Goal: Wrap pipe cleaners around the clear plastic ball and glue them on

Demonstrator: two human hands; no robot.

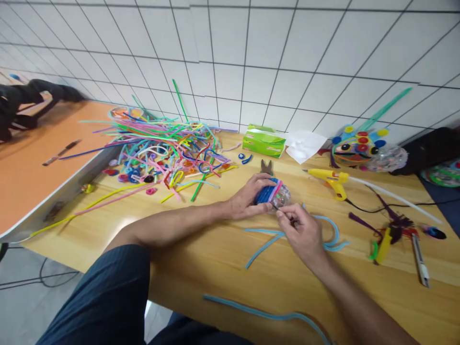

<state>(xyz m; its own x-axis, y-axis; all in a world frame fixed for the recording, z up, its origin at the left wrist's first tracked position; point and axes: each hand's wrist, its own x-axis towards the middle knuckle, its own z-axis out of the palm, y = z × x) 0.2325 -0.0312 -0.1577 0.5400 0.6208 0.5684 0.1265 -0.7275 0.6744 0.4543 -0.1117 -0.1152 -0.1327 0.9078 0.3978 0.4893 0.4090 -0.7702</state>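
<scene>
My left hand (251,196) is wrapped around a rounded clear object (282,196), part of which is covered in blue pipe cleaner with a pink strip across it. At its near edge the fingers of my right hand (302,230) are pinched together, close to a thin dark bit too small to name. Light blue pipe cleaners (264,251) lie on the table under and beside my right hand. Just beyond the rounded object rest pliers (266,166), their jaws pointing away from me.
A heap of coloured pipe cleaners (161,143) spreads at the left. Behind are a green tissue pack (264,141) and a decorated figure (359,148). On the right lie a yellow glue gun (330,179) with its cord and a utility knife (420,261). Another light blue length (258,313) lies near the front edge.
</scene>
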